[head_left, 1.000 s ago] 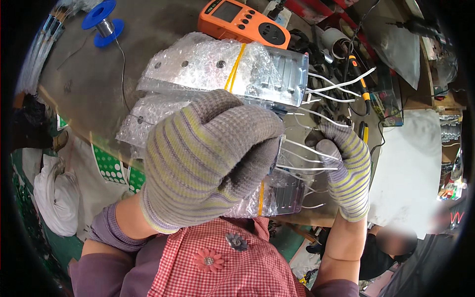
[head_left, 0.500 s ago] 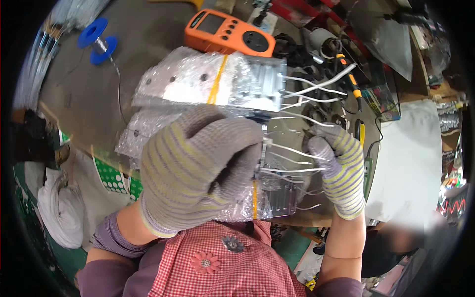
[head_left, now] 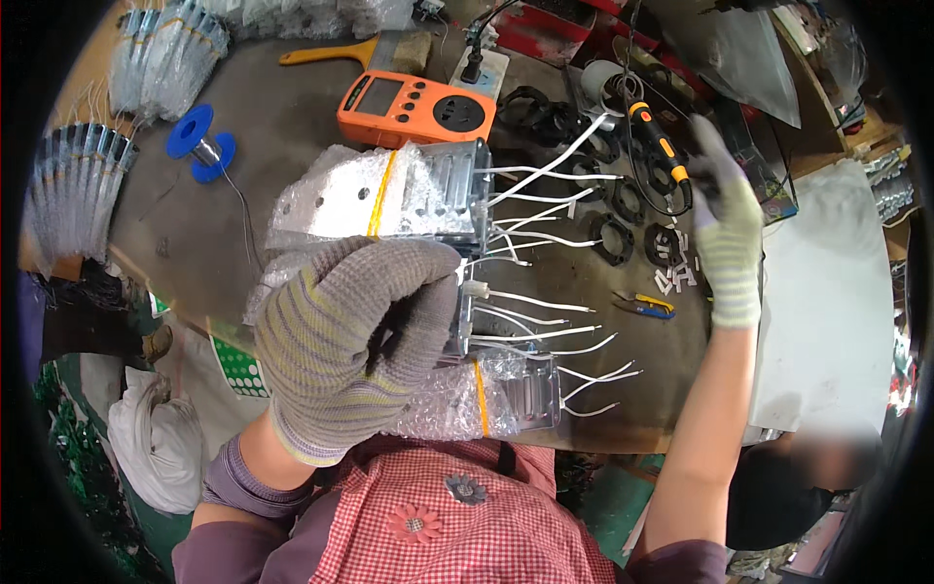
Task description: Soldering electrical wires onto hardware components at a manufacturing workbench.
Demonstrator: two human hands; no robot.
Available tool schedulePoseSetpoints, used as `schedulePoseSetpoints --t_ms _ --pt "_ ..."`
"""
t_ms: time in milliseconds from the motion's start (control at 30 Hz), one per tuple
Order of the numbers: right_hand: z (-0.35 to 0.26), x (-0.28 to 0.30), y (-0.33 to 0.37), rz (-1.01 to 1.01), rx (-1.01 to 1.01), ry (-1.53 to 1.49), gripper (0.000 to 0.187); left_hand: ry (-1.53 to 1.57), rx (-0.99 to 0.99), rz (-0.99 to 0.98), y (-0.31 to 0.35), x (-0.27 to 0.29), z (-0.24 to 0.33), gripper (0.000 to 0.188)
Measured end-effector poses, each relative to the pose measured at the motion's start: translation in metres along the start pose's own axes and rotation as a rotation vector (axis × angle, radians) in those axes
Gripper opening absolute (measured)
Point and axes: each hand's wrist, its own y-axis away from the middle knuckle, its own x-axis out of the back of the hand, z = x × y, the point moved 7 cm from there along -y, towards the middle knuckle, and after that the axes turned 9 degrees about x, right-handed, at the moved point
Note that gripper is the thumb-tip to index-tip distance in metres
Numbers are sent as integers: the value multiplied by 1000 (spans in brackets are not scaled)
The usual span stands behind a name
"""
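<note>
Head view showed my left hand, gloved in grey with yellow stripes, clenched around a metal module with white wires, held above the bubble-wrapped bundle at the bench edge. My right hand was spread open, fingers reaching toward the orange-handled soldering iron, holding nothing. An orange meter lay beyond.

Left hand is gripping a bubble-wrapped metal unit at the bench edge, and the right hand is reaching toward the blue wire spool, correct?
Not quite. In the head view the right hand reaches toward the orange-handled soldering iron on the right side of the bench. The blue wire spool lies far off to the left. The left hand does grip the bubble-wrapped metal unit.
</note>
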Motion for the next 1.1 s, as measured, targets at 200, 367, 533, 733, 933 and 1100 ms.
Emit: schedulePoseSetpoints --t_ms 200,367,533,733,933,1100 --pt "-9 -35 -20 -163 420 99 37 -14 -49 18 -4 0 10 19" --pt "-27 20 4 303 215 -220 20 -28 -39 -35 0 -3 12 15" --pt "1 85 69 726 -217 -417 29 -10 -64 -35 -3 -9 17 20" --pt "-20 55 86 922 -432 -941 35 -13 -125 -47 0 -8 14 26" --pt "-34 36 90 514 -214 -1360 32 -18 -55 -204 11 -11 7 28" --pt "-31 33 91 561 -254 -1272 30 -18 -56 -175 17 -12 8 33"
